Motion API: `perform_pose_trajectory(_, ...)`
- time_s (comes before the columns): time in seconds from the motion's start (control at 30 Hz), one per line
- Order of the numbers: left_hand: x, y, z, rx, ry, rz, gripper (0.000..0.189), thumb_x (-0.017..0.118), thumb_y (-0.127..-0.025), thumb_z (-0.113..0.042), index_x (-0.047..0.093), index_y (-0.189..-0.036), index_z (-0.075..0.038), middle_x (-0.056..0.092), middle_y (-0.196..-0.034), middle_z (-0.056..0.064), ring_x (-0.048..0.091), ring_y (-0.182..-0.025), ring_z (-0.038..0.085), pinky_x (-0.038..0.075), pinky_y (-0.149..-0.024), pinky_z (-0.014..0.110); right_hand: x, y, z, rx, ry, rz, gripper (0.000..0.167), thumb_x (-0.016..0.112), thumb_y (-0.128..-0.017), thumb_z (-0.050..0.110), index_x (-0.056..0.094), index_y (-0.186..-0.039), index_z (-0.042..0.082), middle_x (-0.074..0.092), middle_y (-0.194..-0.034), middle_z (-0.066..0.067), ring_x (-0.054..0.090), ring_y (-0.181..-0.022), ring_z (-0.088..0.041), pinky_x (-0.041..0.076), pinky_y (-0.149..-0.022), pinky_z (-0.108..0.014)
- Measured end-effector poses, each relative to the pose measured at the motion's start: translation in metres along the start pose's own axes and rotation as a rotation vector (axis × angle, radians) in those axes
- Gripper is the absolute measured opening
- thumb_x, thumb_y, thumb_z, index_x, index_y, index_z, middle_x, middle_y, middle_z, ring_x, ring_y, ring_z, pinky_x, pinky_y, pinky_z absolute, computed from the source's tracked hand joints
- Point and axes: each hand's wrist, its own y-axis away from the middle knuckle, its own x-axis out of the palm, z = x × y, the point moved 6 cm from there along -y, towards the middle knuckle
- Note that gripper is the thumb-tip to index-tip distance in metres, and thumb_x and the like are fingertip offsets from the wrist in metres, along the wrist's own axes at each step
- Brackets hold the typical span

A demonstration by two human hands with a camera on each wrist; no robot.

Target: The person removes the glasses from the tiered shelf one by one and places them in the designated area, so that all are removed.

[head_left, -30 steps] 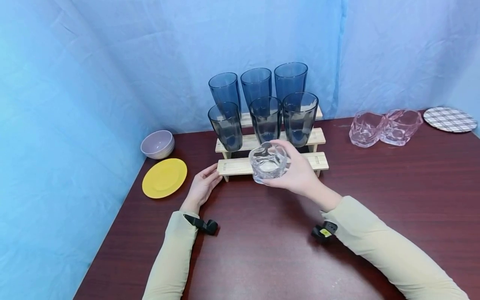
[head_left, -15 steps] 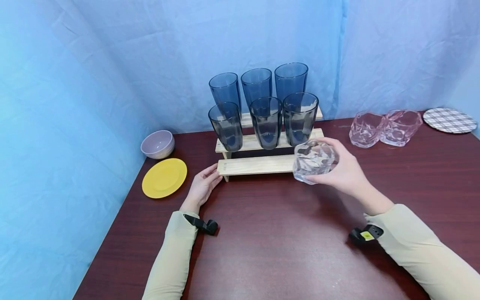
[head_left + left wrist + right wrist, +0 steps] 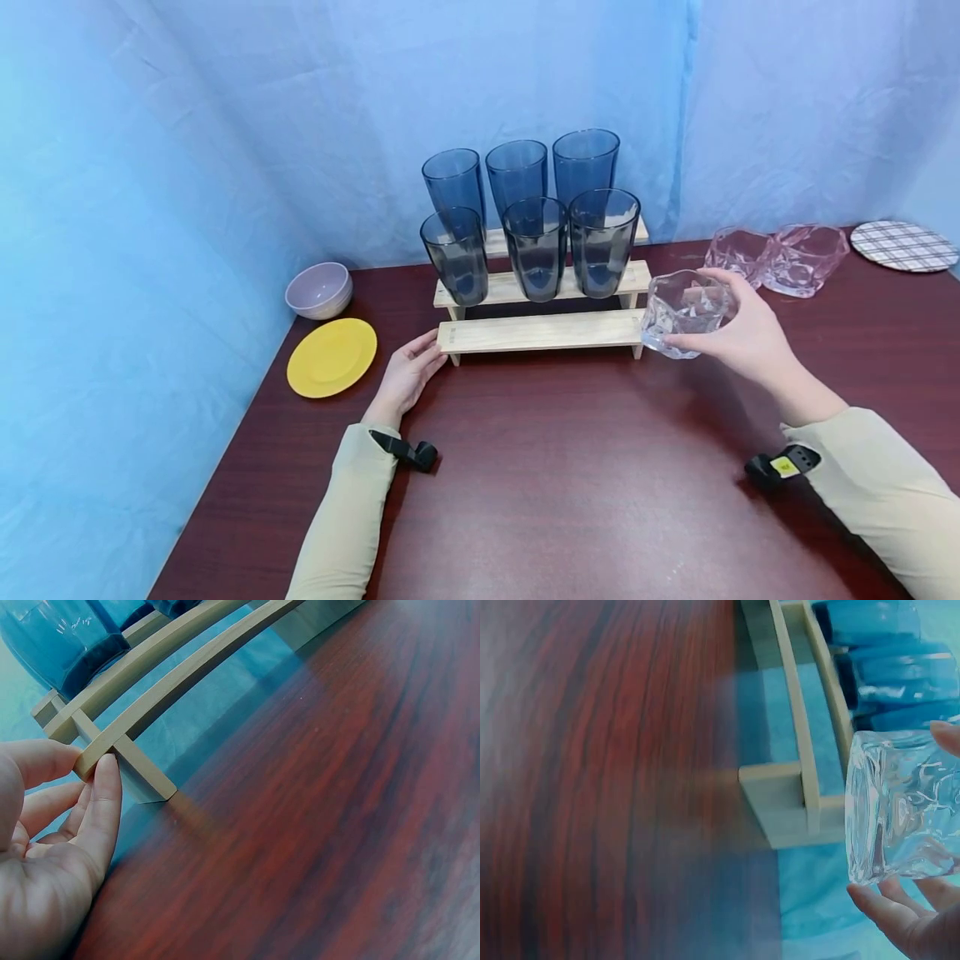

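A clear, wavy-sided glass tumbler (image 3: pixel 684 310) is gripped in my right hand (image 3: pixel 757 337), thumb on the near side and fingers round the far side. It is held upright just off the right end of the three-tier wooden rack (image 3: pixel 540 332). In the right wrist view the tumbler (image 3: pixel 900 806) appears raised above the table. My left hand (image 3: pixel 407 373) pinches the left end of the rack's lowest board between thumb and fingers, seen close in the left wrist view. Three tall blue-grey glasses (image 3: pixel 536 250) stand on the middle tier, and three more blue glasses (image 3: pixel 517 179) on the top tier.
Two pink wavy glasses (image 3: pixel 802 258) stand at the back right, partly behind the right hand. Beyond them lies a round checked mat (image 3: pixel 903 246). A lilac bowl (image 3: pixel 318 292) and a yellow plate (image 3: pixel 332 358) sit left of the rack. Blue cloth (image 3: pixel 337 125) hangs behind the table.
My right hand has carried the clear tumbler rightward, from in front of the lowest board to beyond its right end, baring that board. The left hand stays on the rack.
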Motion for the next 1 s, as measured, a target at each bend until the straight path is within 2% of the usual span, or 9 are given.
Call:
perform_pose_trajectory(0.07,0.001,0.0,0.0,0.003,-0.006,0.003,0.048,0.043,-0.099,0.0,0.033,-0.145,0.001,0.038,-0.147,0.02,0.061,-0.094,0.001,0.052,-0.083,0.015,-0.004,-0.002,-0.006,0.019,-0.002,-0.01,0.09,0.087,-0.066,0.022,0.037,-0.141,0.012,0.057,-0.103,0.021,0.048,-0.083,0.015,0.041,-0.064,-0.009)
perform_pose_trajectory(0.13,0.002,0.0,0.0,0.002,-0.006,0.005,0.048,0.043,-0.098,0.0,0.033,-0.145,0.001,0.038,-0.146,0.02,0.061,-0.095,0.002,0.052,-0.083,0.015,-0.008,-0.004,-0.012,0.044,0.009,-0.027,0.09,0.087,-0.067,0.024,0.037,-0.141,0.012,0.057,-0.103,0.022,0.048,-0.088,0.011,0.04,-0.063,-0.009)
perform_pose_trajectory(0.23,0.002,-0.001,0.0,-0.002,-0.003,0.003,0.048,0.044,-0.098,0.0,0.033,-0.145,0.0,0.039,-0.146,0.019,0.061,-0.095,0.002,0.052,-0.083,0.015,-0.013,-0.008,-0.021,0.101,0.042,-0.051,0.093,0.086,-0.068,0.029,0.033,-0.144,0.012,0.06,-0.111,0.006,0.048,-0.105,-0.008,0.04,-0.073,-0.018)
perform_pose_trajectory(0.33,0.001,-0.002,-0.001,-0.003,-0.002,-0.002,0.048,0.044,-0.098,0.0,0.034,-0.145,0.0,0.039,-0.146,0.019,0.061,-0.095,0.002,0.052,-0.083,0.015,-0.014,-0.013,-0.028,0.157,0.056,-0.047,0.099,0.085,-0.069,0.033,0.028,-0.147,0.011,0.054,-0.125,-0.017,0.041,-0.121,-0.031,0.041,-0.089,-0.038)
perform_pose_trajectory(0.43,0.001,-0.002,-0.002,-0.003,0.0,-0.005,0.048,0.043,-0.098,0.0,0.034,-0.145,0.0,0.039,-0.146,0.02,0.061,-0.093,0.002,0.052,-0.083,0.015,-0.012,-0.019,-0.035,0.186,0.071,-0.03,0.104,0.085,-0.068,0.035,0.025,-0.148,0.009,0.044,-0.135,-0.027,0.036,-0.125,-0.044,0.034,-0.096,-0.059)
perform_pose_trajectory(0.63,0.001,-0.001,-0.002,-0.014,0.016,-0.006,0.048,0.044,-0.098,0.0,0.034,-0.145,0.0,0.04,-0.145,0.019,0.062,-0.092,0.002,0.052,-0.082,0.015,-0.006,-0.027,-0.046,0.215,0.109,-0.002,0.104,0.084,-0.069,0.033,0.022,-0.149,0.007,0.033,-0.144,-0.029,0.033,-0.126,-0.05,0.032,-0.098,-0.064)
perform_pose_trajectory(0.83,0.0,-0.002,-0.001,-0.009,0.02,-0.013,0.047,0.044,-0.098,0.0,0.034,-0.145,0.0,0.04,-0.145,0.019,0.062,-0.091,0.001,0.052,-0.081,0.014,0.003,-0.039,-0.051,0.204,0.117,0.001,0.099,0.085,-0.068,0.03,0.028,-0.145,0.005,0.039,-0.139,-0.029,0.037,-0.123,-0.049,0.033,-0.098,-0.062)
perform_pose_trajectory(1.0,-0.001,-0.001,0.001,-0.012,0.03,-0.018,0.048,0.044,-0.098,0.0,0.034,-0.145,0.001,0.039,-0.145,0.02,0.062,-0.09,0.001,0.052,-0.081,0.014,0.008,-0.045,-0.055,0.232,0.116,0.003,0.099,0.085,-0.068,0.028,0.028,-0.145,0.004,0.037,-0.14,-0.03,0.036,-0.124,-0.048,0.033,-0.099,-0.062)
